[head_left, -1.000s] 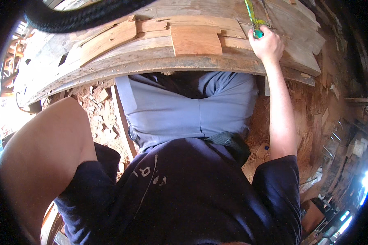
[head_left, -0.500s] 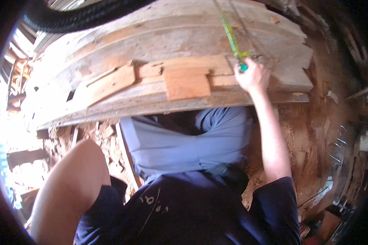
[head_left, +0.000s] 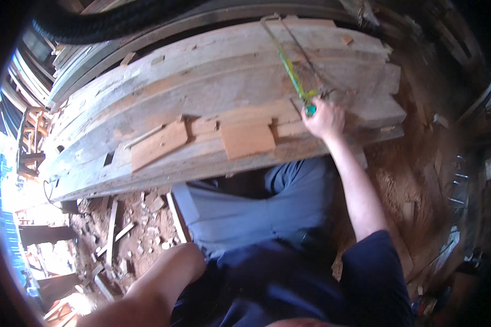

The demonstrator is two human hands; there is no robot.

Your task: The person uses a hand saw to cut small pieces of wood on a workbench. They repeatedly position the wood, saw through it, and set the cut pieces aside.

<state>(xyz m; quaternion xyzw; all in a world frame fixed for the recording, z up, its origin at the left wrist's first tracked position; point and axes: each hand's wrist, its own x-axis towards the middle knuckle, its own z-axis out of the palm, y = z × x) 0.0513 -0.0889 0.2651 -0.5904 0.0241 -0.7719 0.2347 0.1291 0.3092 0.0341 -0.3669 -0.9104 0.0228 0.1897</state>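
Note:
My right hand [head_left: 324, 119] is closed around the teal handle end of a long, narrow tool [head_left: 290, 70] with a yellow-green bar. A dark thin rod or its shadow runs beside the bar, and both meet at a bracket at the far end. I cannot make out the exact kind of tool. It lies over a wide stack of weathered boards [head_left: 213, 90]. Left of the hand, a squarish orange-brown wood piece [head_left: 248, 141] and a longer slanted one [head_left: 159, 144] rest along the near edge. My left arm is bent at the elbow, its hand out of view.
Wood scraps [head_left: 144, 231] and sawdust cover the ground at left, with more sawdust [head_left: 390, 193] at right. My bent legs [head_left: 251, 212] sit against the boards' near edge. A black cable-like loop [head_left: 114, 24] crosses the upper left. A small wooden frame [head_left: 33, 139] stands far left.
The view has shifted, showing more of the boards' far side and the tool's far end. My left elbow sits further right and lower. The right hand keeps its hold on the handle.

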